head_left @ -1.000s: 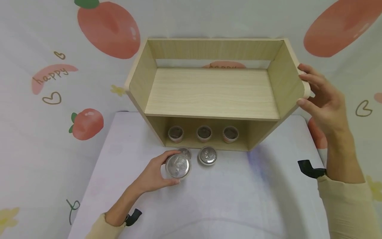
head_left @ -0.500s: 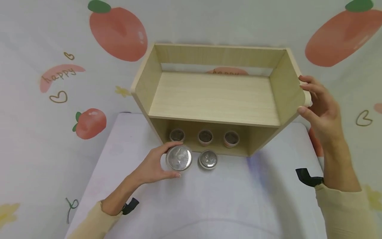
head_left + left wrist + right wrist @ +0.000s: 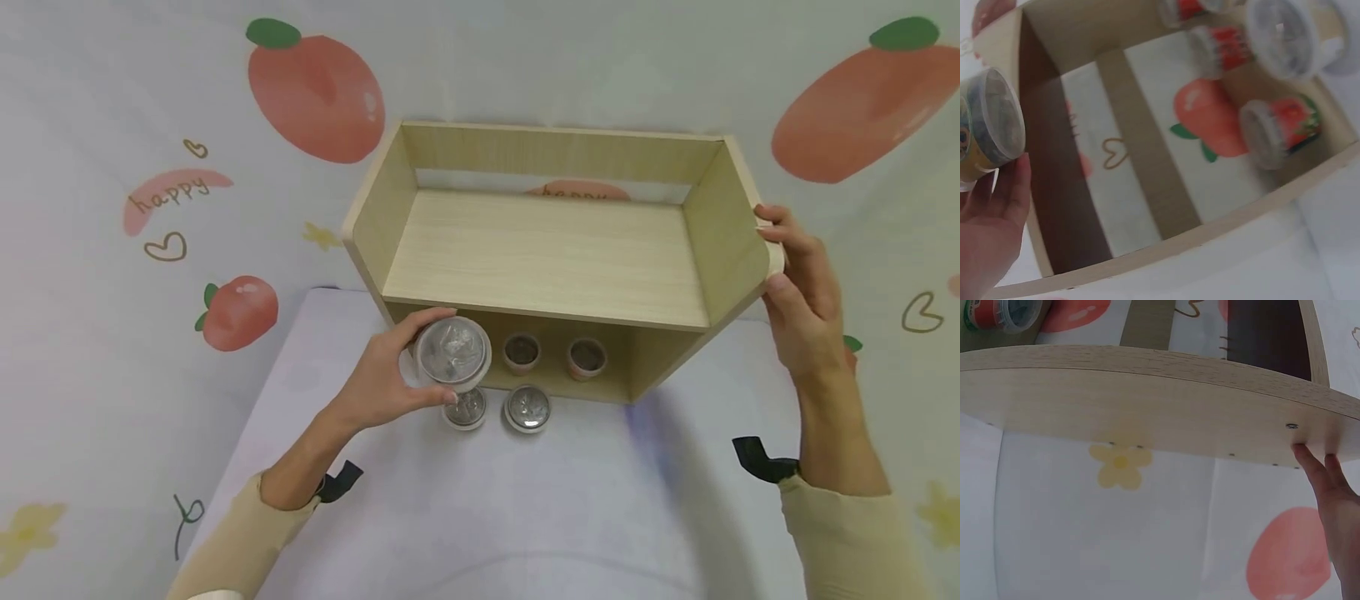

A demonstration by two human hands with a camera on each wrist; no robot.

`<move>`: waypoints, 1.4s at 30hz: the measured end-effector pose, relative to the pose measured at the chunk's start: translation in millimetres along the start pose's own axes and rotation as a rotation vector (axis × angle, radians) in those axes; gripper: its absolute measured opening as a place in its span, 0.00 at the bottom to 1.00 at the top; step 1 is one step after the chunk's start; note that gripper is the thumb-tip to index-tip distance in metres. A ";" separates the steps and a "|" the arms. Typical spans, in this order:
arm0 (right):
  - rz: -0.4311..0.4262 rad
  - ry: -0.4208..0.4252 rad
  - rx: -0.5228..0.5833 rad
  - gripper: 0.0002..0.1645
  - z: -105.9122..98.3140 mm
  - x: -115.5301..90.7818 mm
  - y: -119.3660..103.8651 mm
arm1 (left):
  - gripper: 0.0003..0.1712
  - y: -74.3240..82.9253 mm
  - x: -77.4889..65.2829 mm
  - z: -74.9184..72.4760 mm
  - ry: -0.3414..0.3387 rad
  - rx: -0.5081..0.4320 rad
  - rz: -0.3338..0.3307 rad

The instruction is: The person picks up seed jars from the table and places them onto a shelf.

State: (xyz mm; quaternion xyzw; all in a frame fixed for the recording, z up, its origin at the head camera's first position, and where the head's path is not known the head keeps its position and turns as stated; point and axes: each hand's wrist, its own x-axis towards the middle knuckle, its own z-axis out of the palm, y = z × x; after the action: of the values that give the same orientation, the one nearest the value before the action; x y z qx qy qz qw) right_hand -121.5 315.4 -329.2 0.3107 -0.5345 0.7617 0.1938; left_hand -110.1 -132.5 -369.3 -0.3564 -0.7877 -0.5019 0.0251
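My left hand (image 3: 382,375) grips a round lidded tub (image 3: 453,354), fingers on its far side and thumb on its near side. The left wrist view shows the tub's dark and yellow label, the tub raised near the shelf's upper board. Two lidded cups, the left one (image 3: 465,410) partly under the held tub and the right one (image 3: 527,408), stand before the wooden shelf (image 3: 543,250). In its lower compartment are red-labelled cups (image 3: 1279,131); the leftmost is hidden by the tub in the head view. My right hand (image 3: 810,300) holds the front corner of the shelf's right side panel.
The shelf's upper board (image 3: 540,258) lies between two side panels, with a gap at the back. Under it is a white tabletop (image 3: 585,500). A white cloth backdrop (image 3: 577,67) with fruit prints hangs behind.
My left hand has lifted the tub from near the table up to the shelf's middle board edge. My right hand keeps its place on the side panel. The head view has shifted slightly.
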 end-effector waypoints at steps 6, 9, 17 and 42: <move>0.006 0.024 0.036 0.22 -3.7 -2.9 2.7 | 0.51 4.5 15.5 -4.3 0.049 -0.033 0.020; 0.008 0.037 0.027 0.22 -4.3 -3.3 4.7 | 0.53 6.7 21.5 -5.8 0.073 -0.031 0.017; 0.006 0.066 -0.005 0.22 -3.6 -5.4 7.9 | 0.50 11.9 37.3 -12.2 0.127 -0.039 0.007; -0.001 0.085 -0.047 0.22 0.5 -0.1 7.1 | 0.43 -2.9 107.0 -14.2 0.422 -0.084 -0.258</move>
State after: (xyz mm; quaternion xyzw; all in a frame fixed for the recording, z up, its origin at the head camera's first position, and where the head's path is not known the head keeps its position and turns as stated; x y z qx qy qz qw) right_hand -125.7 312.4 -334.1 0.2736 -0.5434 0.7614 0.2240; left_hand -196.0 -87.3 -322.0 -0.1409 -0.7825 -0.5964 0.1101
